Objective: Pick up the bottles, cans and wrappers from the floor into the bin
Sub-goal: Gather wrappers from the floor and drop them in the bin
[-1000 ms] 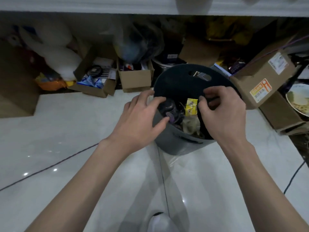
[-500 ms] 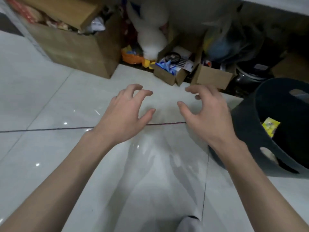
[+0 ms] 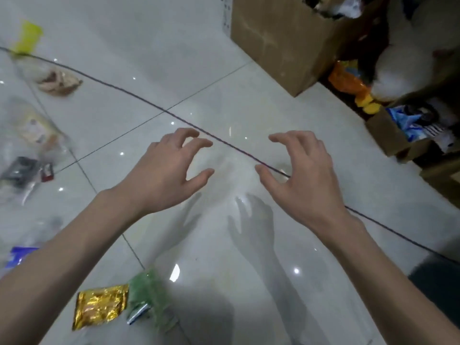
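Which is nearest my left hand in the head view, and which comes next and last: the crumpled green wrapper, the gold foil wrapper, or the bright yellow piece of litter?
Measured from the left hand:
1. the crumpled green wrapper, on the floor below the forearm.
2. the gold foil wrapper, just left of the green one.
3. the bright yellow piece of litter, far off at upper left.

left hand (image 3: 163,170): bare | right hand (image 3: 305,175): bare | forearms: bare (both, to frame edge)
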`<state>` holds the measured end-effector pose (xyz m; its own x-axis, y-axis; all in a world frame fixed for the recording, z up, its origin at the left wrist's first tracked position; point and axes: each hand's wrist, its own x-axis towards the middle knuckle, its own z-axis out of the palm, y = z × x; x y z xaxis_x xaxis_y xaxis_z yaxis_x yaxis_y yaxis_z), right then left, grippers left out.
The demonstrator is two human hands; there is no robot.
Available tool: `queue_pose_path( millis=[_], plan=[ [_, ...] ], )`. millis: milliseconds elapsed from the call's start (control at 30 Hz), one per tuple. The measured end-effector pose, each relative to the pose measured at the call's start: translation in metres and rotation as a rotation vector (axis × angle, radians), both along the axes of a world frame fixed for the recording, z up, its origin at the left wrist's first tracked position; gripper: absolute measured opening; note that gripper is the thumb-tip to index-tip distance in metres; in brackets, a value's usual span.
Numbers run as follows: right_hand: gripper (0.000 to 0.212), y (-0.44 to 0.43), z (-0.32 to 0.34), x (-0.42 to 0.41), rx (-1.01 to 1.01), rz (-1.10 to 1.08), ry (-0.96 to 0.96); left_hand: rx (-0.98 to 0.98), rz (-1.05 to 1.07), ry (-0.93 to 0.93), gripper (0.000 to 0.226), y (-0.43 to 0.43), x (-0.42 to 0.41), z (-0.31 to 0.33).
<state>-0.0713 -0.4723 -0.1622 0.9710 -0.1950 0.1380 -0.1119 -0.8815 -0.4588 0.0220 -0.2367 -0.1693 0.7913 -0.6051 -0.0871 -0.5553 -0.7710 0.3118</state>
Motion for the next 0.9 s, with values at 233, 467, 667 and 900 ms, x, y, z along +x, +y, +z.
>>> queue_pose_path(
  millis=[233,467,667,900],
  plan=[
    [0.055,0.101,-0.038,0.022,-0.034,0.375,0.082,0.024,0.312,0.010,0.061,0.122,-0.038,-0.026],
    [0.056,0.188,-0.061,0.005,-0.038,0.698,0.145,0.033,0.587,0.068,0.058,0.210,-0.118,-0.041],
    [0.059,0.232,-0.097,-0.029,-0.067,0.909,0.213,0.047,0.760,0.103,0.062,0.247,-0.198,-0.067],
    [0.061,0.232,-0.138,-0.066,-0.138,1.000,0.341,0.007,0.844,0.201,0.060,0.236,-0.254,-0.124]
  ],
)
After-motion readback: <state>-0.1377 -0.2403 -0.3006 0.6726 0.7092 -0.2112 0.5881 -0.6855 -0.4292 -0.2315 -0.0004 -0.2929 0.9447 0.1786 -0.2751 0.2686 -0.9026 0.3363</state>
